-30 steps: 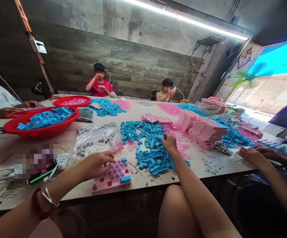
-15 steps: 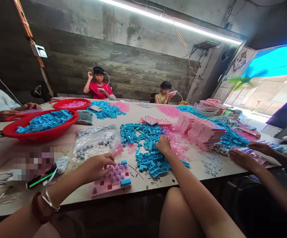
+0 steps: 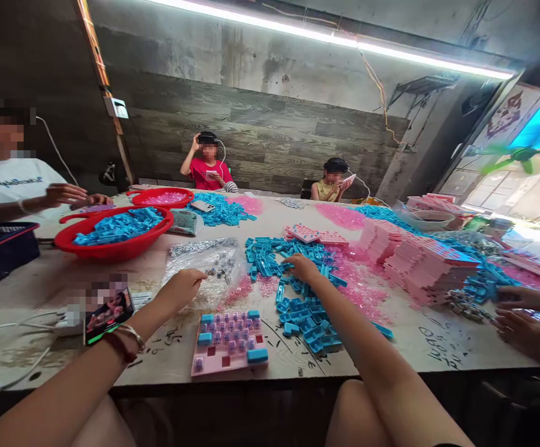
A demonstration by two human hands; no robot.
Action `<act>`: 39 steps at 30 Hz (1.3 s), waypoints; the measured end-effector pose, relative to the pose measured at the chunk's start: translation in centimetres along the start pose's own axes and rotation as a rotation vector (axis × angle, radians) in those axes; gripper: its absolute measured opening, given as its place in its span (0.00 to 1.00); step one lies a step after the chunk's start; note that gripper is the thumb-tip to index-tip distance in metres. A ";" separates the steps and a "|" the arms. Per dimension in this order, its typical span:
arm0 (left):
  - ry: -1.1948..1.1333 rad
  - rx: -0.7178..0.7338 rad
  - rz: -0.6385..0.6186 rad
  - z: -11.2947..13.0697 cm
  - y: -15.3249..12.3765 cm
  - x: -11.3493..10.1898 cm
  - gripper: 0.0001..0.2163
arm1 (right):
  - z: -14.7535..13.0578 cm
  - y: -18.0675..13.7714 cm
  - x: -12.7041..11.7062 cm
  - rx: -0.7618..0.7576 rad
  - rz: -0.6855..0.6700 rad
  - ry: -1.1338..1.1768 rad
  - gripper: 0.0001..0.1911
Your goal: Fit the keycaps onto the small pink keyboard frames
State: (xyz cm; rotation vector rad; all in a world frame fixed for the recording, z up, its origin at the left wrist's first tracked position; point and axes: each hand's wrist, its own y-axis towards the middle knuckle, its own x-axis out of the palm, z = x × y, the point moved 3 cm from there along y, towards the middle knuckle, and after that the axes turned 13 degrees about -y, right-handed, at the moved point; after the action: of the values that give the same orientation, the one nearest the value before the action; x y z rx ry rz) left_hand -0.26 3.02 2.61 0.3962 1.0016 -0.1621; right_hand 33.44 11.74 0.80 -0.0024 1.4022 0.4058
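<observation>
A pink keypad tray [image 3: 228,347] with purple and blue keys lies near the table's front edge, and neither hand touches it. My left hand [image 3: 182,287] is curled at the edge of a clear plastic bag [image 3: 209,267] of small grey parts; what its fingertips hold is hidden. My right hand [image 3: 301,268] rests palm down, fingers bent, on a heap of loose blue plastic keys [image 3: 292,279]. Pink translucent bits [image 3: 358,282] are scattered just right of that heap.
Stacks of pink trays [image 3: 419,257] stand at right. A red basin [image 3: 115,233] of blue keys sits at left, near a phone [image 3: 107,313] with cables. A person in white sits far left, two others sit across. Another person's hands [image 3: 526,316] work at right.
My left hand lifted off the pink keypad tray and moved up to the plastic bag. My right hand shifted farther into the blue keys. The view swung left.
</observation>
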 end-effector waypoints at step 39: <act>-0.521 0.032 -0.103 3.9 -3.3 0.6 0.12 | -14.8 -13.1 -9.6 -0.385 0.117 0.783 0.10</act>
State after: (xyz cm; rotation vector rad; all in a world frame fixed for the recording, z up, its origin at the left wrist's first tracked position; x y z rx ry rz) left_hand 2.15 -1.52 3.15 0.3089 0.5053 -0.3550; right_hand 21.88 -6.63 4.22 -0.4356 2.0727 0.8244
